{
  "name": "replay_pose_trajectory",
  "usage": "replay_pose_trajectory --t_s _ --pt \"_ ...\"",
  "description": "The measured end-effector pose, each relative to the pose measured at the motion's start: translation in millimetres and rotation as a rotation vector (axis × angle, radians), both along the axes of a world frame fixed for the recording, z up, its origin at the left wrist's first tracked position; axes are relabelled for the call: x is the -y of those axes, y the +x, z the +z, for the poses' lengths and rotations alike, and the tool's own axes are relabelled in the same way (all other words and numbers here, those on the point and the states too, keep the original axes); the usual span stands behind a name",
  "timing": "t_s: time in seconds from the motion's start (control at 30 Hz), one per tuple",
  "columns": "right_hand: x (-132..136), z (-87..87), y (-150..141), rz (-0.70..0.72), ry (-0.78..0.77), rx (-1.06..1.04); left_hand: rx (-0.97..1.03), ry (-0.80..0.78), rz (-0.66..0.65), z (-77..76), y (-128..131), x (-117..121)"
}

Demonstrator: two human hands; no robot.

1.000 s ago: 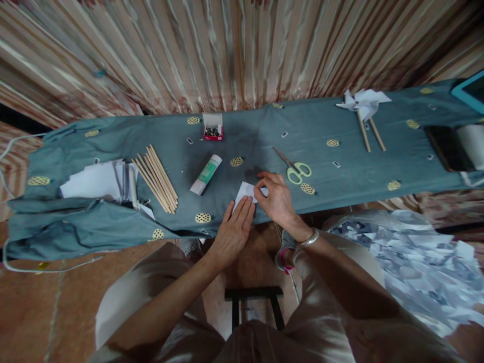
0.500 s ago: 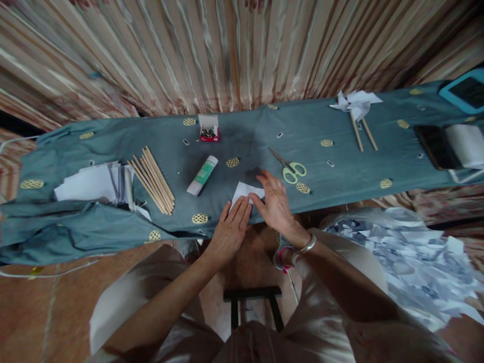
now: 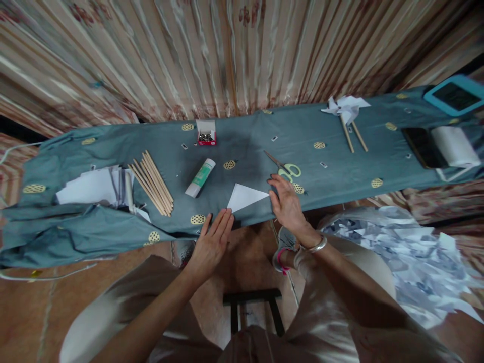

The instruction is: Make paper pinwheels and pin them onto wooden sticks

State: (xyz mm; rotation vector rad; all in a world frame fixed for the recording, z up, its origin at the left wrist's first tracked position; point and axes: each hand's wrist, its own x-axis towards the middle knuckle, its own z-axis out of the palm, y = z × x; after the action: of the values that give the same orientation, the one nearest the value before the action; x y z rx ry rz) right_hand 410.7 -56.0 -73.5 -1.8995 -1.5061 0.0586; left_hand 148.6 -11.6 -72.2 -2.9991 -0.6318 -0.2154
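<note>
A small white triangle of folded paper point(image 3: 246, 197) lies near the front edge of the cloth-covered table point(image 3: 253, 146). Flat at its lower left corner rest the outstretched fingertips of my left hand point(image 3: 214, 239). My right hand point(image 3: 288, 204), thumb and fingers apart, is at the paper's right tip. Just beyond the right hand are scissors with pale green handles point(image 3: 292, 170), partly hidden by its fingers. A glue stick with a green label point(image 3: 201, 177) lies left of the paper.
Wooden sticks point(image 3: 153, 182) and a stack of white paper point(image 3: 91, 187) are at left. An open red box of metal pins point(image 3: 206, 137) stands behind. Paper pinwheels point(image 3: 346, 108), a phone point(image 3: 423, 147) and a blue-framed tablet point(image 3: 456, 96) are at right. Below right sits a bag of paper scraps point(image 3: 416, 262).
Both hands have moved apart, the left down and leftward, the right to the right. The folded paper, earlier pressed under the fingers, now shows as a whole triangle. The view has shifted slightly.
</note>
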Motion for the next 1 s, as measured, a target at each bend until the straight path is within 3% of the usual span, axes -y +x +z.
replay_pose_trajectory --t_s 0.23,0.43,0.63,0.83,1.0 --pt "-2.2 10.1 -3.8 0.025 -0.016 -0.069 -0.019 -0.022 0.016 2.1 -7.0 3.0" --pt "-13.2 22.7 -17.5 0.142 -0.088 -0.079 0.000 0.013 0.021 -1.3 -5.0 4.3" --pt "-20.4 22.6 -23.3 0.178 -0.093 -0.114 0.002 -0.047 0.034 -2.6 -6.5 5.0" --pt "-23.6 26.0 -22.5 0.155 -0.032 -0.237 0.211 -0.289 0.045 8.7 -5.3 -3.1" --pt "-26.4 35.0 -22.7 0.202 0.012 -0.337 0.529 -0.628 0.298 24.0 9.0 -25.1"
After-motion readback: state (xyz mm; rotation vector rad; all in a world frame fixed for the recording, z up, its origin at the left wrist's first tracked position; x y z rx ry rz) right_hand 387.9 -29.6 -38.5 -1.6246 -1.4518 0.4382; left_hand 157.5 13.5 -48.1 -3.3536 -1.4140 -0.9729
